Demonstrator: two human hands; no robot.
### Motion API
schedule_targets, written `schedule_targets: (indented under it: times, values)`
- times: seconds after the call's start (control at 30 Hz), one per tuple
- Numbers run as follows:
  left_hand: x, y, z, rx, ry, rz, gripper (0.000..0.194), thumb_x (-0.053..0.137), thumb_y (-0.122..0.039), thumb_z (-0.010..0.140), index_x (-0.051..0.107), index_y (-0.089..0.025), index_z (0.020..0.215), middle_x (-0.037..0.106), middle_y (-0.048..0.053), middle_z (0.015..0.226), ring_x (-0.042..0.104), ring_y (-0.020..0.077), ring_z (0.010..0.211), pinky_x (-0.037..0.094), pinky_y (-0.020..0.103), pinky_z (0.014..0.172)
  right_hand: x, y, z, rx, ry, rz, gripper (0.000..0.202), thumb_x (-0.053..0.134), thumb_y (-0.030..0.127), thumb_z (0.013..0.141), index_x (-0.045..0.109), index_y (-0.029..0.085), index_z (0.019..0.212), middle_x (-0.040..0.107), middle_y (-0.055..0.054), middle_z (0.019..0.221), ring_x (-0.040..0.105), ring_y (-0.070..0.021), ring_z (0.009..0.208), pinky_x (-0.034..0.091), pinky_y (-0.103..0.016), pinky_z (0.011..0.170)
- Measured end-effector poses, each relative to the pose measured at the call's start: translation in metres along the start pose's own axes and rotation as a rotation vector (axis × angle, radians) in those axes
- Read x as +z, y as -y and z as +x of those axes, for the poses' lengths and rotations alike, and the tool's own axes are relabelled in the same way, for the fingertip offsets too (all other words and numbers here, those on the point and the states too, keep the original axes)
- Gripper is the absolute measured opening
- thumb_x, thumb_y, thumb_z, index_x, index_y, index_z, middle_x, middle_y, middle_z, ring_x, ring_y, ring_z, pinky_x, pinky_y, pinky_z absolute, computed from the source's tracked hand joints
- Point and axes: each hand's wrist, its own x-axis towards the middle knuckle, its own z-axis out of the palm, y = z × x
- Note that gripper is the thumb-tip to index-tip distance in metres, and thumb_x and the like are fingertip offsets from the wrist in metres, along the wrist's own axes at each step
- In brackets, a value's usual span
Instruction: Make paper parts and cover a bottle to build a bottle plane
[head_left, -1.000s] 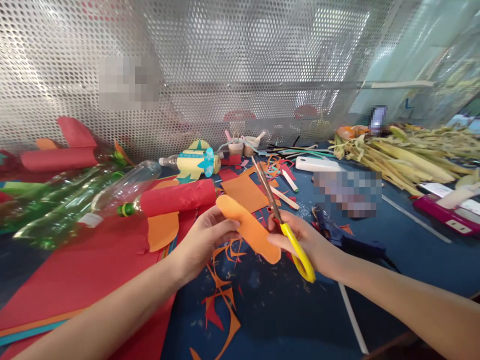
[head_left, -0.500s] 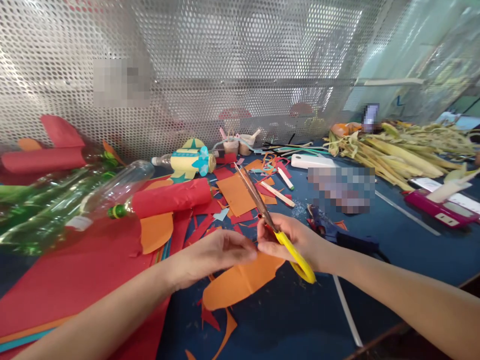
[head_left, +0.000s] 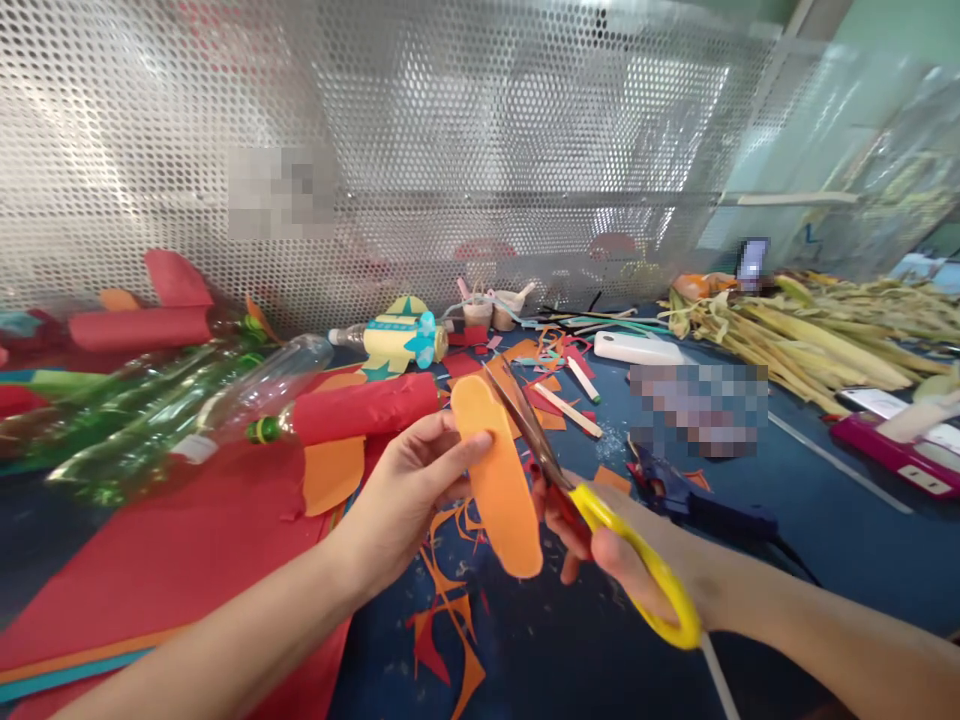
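My left hand (head_left: 420,480) pinches an orange rounded strip of foam or paper (head_left: 504,500) between thumb and fingers, holding it tilted above the table. My right hand (head_left: 630,550) is closed round the yellow handles of a pair of scissors (head_left: 544,450), whose blades point up and to the left, just right of the orange strip. The blades look almost closed and lie beside the strip's edge. Below, orange and red offcuts (head_left: 450,590) litter the dark blue table. A bottle wrapped in red (head_left: 367,410) lies behind my left hand.
Red sheets (head_left: 202,560) cover the table's left side, with green plastic bottles (head_left: 150,430) beyond. A yellow decorated bottle (head_left: 401,338) lies near the perforated metal screen (head_left: 465,120). At right are a dark blue glue gun (head_left: 697,500), a magenta power strip (head_left: 892,450) and dried husks (head_left: 810,330).
The orange strip has been lifted off the table and turned nearly upright in my left hand. My right hand has taken the scissors by the handles and moved slightly right and down.
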Motion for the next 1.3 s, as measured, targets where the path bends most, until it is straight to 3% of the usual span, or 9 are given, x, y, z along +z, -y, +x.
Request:
schedule_targets:
  times: [0.2, 0.57, 0.77, 0.93, 1.3]
  values:
    - [0.009, -0.002, -0.009, 0.065, -0.085, -0.006, 0.022, 0.080, -0.034, 0.067, 0.068, -0.019, 0.077, 0.072, 0.000, 0.083, 0.067, 0.0128, 0.072, 0.057, 0.023, 0.066, 0.001, 0.023, -0.005, -0.091, 0.039, -0.083, 0.066, 0.022, 0.080, 0.081, 0.049, 0.020, 0.088, 0.038, 0.002, 0.067, 0.036, -0.0126, 0.056, 0.043, -0.026, 0.054]
    - [0.005, 0.006, -0.010, 0.159, -0.119, 0.126, 0.023, 0.075, -0.037, 0.072, 0.063, -0.018, 0.070, 0.067, -0.001, 0.072, 0.062, 0.0118, 0.066, 0.052, 0.022, 0.064, 0.002, 0.024, -0.002, -0.117, 0.086, -0.054, 0.081, 0.026, 0.081, 0.079, 0.050, 0.017, 0.122, 0.039, 0.003, 0.067, 0.032, -0.0122, 0.054, 0.041, -0.025, 0.053]
    - [0.007, 0.010, -0.012, 0.162, -0.134, 0.136, 0.023, 0.074, -0.035, 0.073, 0.060, -0.018, 0.071, 0.065, -0.003, 0.070, 0.060, 0.0108, 0.065, 0.051, 0.021, 0.061, 0.003, 0.025, -0.002, -0.141, 0.033, -0.052, 0.071, 0.028, 0.079, 0.081, 0.054, 0.018, 0.106, 0.043, 0.001, 0.069, 0.038, -0.0134, 0.057, 0.037, -0.025, 0.052]
    - [0.006, 0.013, -0.014, 0.168, -0.147, 0.167, 0.022, 0.073, -0.037, 0.074, 0.062, -0.018, 0.075, 0.062, -0.004, 0.068, 0.061, 0.0113, 0.066, 0.051, 0.021, 0.062, 0.002, 0.033, -0.002, -0.106, 0.085, -0.021, 0.064, 0.031, 0.078, 0.081, 0.049, 0.018, 0.093, 0.051, -0.001, 0.077, 0.045, -0.0144, 0.065, 0.036, -0.025, 0.056]
    - [0.011, 0.013, -0.016, 0.183, -0.186, 0.117, 0.023, 0.076, -0.037, 0.071, 0.064, -0.017, 0.074, 0.065, -0.002, 0.067, 0.062, 0.0107, 0.062, 0.052, 0.019, 0.057, 0.004, 0.029, -0.002, -0.098, 0.043, -0.147, 0.073, 0.024, 0.081, 0.080, 0.060, 0.018, 0.089, 0.060, -0.007, 0.082, 0.055, -0.0186, 0.069, 0.045, -0.029, 0.066]
